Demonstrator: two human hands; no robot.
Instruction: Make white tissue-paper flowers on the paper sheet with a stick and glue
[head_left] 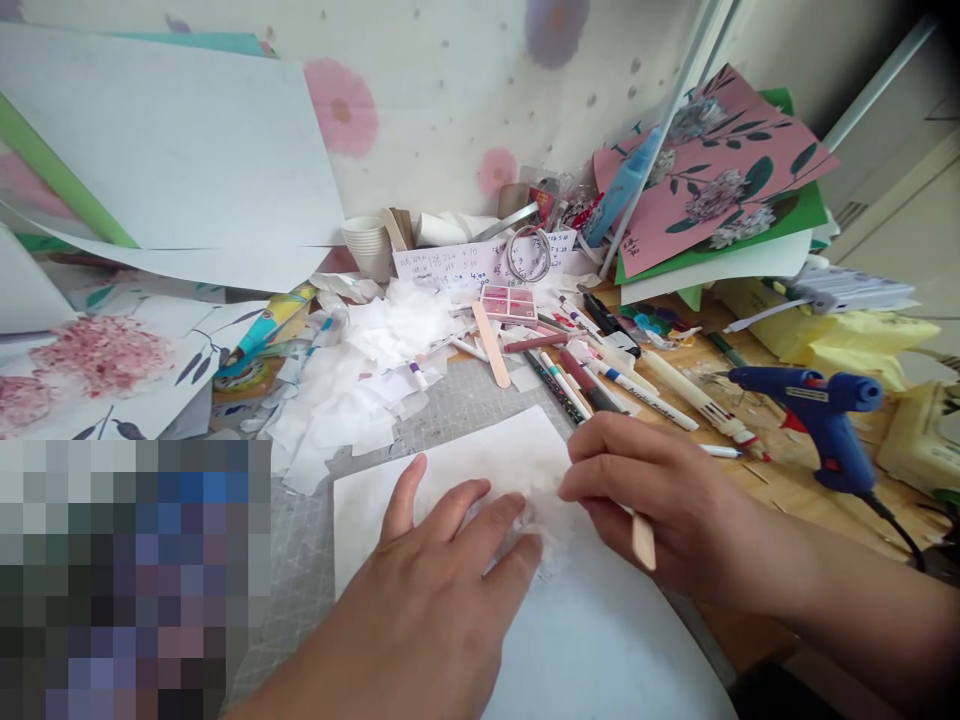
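A sheet of white paper (pixel 600 640) lies on the grey cutting mat, with a small cluster of crumpled white tissue (pixel 551 550) near its middle. My left hand (pixel 450 580) rests on the paper with its fingers spread, the fingertips at the left edge of the tissue. My right hand (pixel 667 500) is closed around a wooden craft stick (pixel 643 543), whose blunt end sticks out below the fingers. The fingertips of that hand are at the right side of the tissue. The stick's other end is hidden by my fingers.
A heap of white tissue pieces (pixel 360 370) lies left of the paper. Behind it are markers (pixel 652 400), a loose craft stick (pixel 491 345), a pink palette (pixel 508 303) and paper cups (pixel 367 248). A blue glue gun (pixel 817 400) stands at right. Painted flower sheets (pixel 727 180) lean at the back.
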